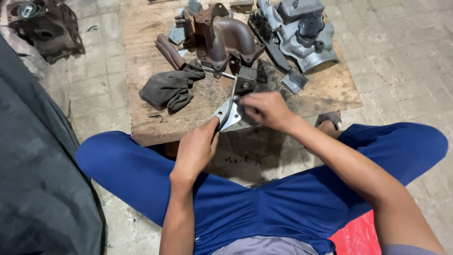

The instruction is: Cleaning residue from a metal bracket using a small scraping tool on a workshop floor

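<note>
I sit with blue-trousered legs spread around a low wooden board (146, 42). My left hand (196, 148) grips the near end of a bent grey metal bracket (230, 113) at the board's front edge. My right hand (266, 109) closes over the bracket's upper part, fingers curled at its top; whether a small tool sits in those fingers is hidden. The bracket's long arm rises to a dark block with a bolt (246, 79).
On the board lie a rusty curved pipe elbow casting (226, 38), a grey cast housing (306, 35), a wire brush (264, 28), a dark rag (170, 89) and brown tool handles (170, 52). A rusty engine part (45, 28) sits far left on paving.
</note>
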